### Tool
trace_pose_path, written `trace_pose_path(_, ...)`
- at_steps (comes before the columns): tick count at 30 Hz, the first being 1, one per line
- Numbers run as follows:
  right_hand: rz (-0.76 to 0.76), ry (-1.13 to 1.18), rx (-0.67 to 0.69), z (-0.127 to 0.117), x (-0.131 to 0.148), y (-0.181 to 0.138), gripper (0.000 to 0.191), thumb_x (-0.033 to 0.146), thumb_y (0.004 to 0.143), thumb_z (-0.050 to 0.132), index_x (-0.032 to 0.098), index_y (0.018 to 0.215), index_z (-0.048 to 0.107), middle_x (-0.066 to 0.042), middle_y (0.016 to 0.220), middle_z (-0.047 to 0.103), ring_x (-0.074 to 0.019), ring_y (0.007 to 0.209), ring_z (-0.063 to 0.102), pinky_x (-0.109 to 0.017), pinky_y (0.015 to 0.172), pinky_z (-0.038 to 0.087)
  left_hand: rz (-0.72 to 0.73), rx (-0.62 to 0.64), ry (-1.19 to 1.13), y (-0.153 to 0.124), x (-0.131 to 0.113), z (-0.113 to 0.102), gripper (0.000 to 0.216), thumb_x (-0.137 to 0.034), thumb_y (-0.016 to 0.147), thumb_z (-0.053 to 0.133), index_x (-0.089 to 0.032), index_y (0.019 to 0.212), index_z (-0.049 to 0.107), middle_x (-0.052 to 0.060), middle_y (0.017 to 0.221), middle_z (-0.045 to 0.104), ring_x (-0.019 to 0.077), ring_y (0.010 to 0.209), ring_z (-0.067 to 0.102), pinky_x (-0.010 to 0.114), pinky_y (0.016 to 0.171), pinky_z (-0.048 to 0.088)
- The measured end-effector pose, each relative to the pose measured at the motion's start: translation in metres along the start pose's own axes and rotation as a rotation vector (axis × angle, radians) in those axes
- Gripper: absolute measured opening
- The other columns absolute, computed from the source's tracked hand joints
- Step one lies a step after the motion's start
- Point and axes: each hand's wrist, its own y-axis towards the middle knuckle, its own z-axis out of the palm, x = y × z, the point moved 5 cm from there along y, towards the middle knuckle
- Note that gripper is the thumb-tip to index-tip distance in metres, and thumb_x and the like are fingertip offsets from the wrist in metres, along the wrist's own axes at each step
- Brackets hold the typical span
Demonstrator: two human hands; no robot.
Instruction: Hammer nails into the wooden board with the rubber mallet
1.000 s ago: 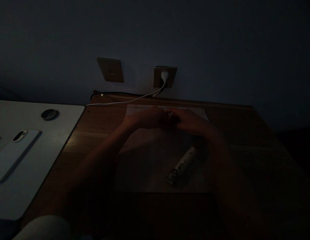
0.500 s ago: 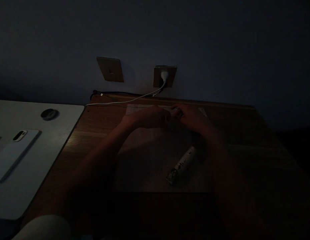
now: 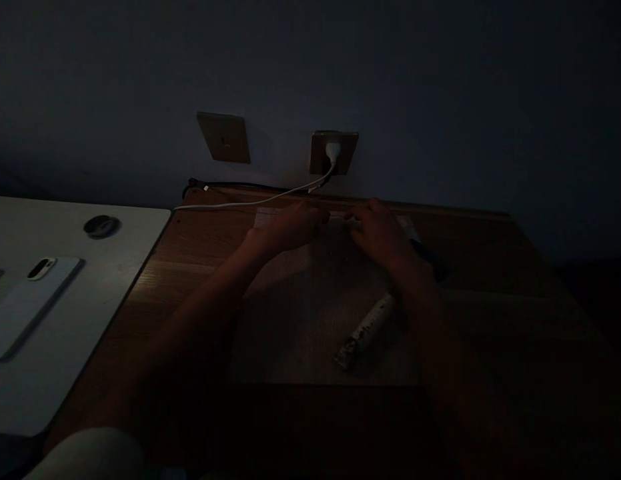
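The scene is very dark. My left hand [image 3: 289, 229] and my right hand [image 3: 379, 233] lie side by side at the far edge of a pale sheet [image 3: 310, 313] spread on a wooden table [image 3: 200, 253]. Both hands rest palm down with fingers curled at a small pale strip [image 3: 340, 222] between them; whether they grip it is unclear. A white speckled tube-shaped object [image 3: 366, 331] lies on the sheet below my right wrist, apart from both hands.
A white cable [image 3: 255, 201] runs from a plug in a wall socket [image 3: 333, 153] along the table's back edge. A second wall plate [image 3: 223, 137] is to its left. A white desk [image 3: 65, 320] on the left holds a phone [image 3: 25, 307] and a dark round object [image 3: 101, 227].
Both hands have slid away from me toward the sheet's far edge and drawn slightly apart. The tube has not moved.
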Motion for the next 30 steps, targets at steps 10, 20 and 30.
trace_pose_path(10,-0.051,-0.077,0.094,0.006,0.007,0.000,0.028,0.014,0.095,0.051,0.020,0.110,0.074,-0.014,0.114,0.071,-0.0299,0.112,0.064,-0.040,0.096,0.051,0.058,-0.045,-0.070,0.001,0.004,0.003,0.036,0.000,0.086,0.049,-0.015,0.109,0.073,0.011,0.105,0.076,0.0233,0.099,0.072,0.033,0.087,0.053)
trace_pose_path(20,0.062,0.031,0.021,-0.021,-0.021,0.002,0.029,0.025,0.097,0.051,0.022,0.111,0.077,-0.012,0.111,0.078,-0.0317,0.099,0.072,-0.045,0.090,0.054,-0.083,-0.042,0.030,0.004,0.001,0.002,0.026,-0.013,0.091,0.059,-0.016,0.112,0.075,0.013,0.110,0.078,0.0258,0.101,0.073,0.035,0.086,0.054)
trace_pose_path(30,0.105,-0.151,0.212,-0.018,-0.009,0.003,0.030,0.015,0.094,0.053,0.013,0.110,0.078,-0.015,0.113,0.079,-0.0291,0.108,0.072,-0.036,0.095,0.051,-0.128,-0.071,0.110,0.006,-0.001,-0.002,0.025,-0.016,0.095,0.054,-0.013,0.102,0.078,0.015,0.101,0.079,0.0268,0.094,0.073,0.036,0.082,0.053)
